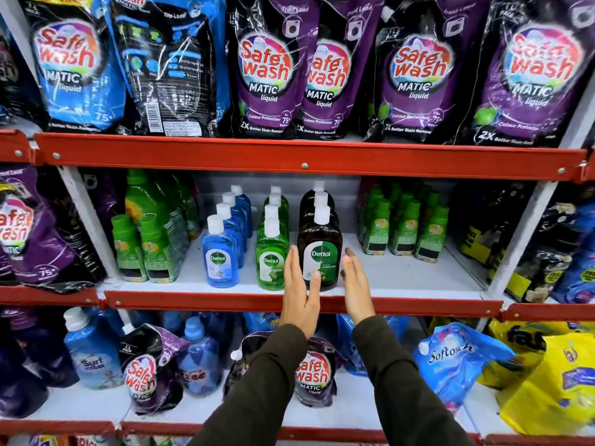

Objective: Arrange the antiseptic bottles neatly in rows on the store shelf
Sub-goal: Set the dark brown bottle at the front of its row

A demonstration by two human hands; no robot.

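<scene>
Head view, left hand (301,291) overlaps brown bottle (320,252)

1. Blue antiseptic bottles (221,252) are standing upright in a single row running front to back on the shelf (402,275).
2. Green antiseptic bottles (271,255) are lining up just beside them.
3. Brown antiseptic bottles (320,249) are forming the rightmost row, white caps up.

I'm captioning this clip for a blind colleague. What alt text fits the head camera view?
Two open hands, left hand and right hand, flank the front brown Dettol bottle on a white store shelf. Beside it stand a green Dettol row and a blue Dettol row.
</scene>
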